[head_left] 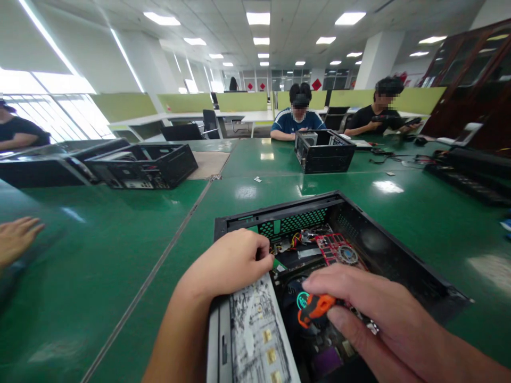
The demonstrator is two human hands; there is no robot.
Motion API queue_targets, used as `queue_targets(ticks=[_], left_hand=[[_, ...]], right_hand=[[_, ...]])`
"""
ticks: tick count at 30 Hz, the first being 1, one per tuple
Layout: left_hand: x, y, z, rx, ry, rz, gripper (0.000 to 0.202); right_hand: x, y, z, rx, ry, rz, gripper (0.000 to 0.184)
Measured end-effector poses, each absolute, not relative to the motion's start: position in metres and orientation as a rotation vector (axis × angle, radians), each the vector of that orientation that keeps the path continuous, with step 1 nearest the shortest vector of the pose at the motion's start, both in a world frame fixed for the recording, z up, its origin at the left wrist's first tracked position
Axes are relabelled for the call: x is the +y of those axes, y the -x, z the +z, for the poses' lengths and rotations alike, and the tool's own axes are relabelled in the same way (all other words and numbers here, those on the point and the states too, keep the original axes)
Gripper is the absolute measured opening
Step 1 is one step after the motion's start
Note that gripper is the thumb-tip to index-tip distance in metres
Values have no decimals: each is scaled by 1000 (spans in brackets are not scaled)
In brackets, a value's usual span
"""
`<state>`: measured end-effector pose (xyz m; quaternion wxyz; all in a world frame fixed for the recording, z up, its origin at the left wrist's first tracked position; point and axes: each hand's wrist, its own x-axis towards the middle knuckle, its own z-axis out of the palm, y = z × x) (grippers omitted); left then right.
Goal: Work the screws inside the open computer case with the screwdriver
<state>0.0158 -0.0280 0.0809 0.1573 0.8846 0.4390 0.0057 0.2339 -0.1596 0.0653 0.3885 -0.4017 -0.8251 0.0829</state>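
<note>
An open black computer case (383, 250) lies on the green table (120, 255) right in front of me, its boards and wires showing. My left hand (231, 260) is curled closed at the case's left side, fingertips pinched near a small green part inside; what they grip is hidden. My right hand (379, 314) reaches in from the right, closed round an orange-and-black screwdriver (315, 308) held over the motherboard. A red card with a round fan (339, 250) sits deeper in the case. A grey metal drive cage (255, 335) covers the case's near left.
Another open case (147, 166) lies at the left, a third (324, 151) stands across the table. Two people sit behind it. Someone else's hand (16, 236) rests on the table at the far left. Black panels and cables (467, 170) lie at the right.
</note>
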Motion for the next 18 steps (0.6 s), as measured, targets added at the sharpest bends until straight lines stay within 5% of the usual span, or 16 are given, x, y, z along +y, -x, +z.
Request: queue_targets(ticks=[18], left_hand=[[-29, -16, 83, 1238, -2525, 17, 25]], right_hand=[[-160, -229, 64, -2126, 1122, 240, 27]])
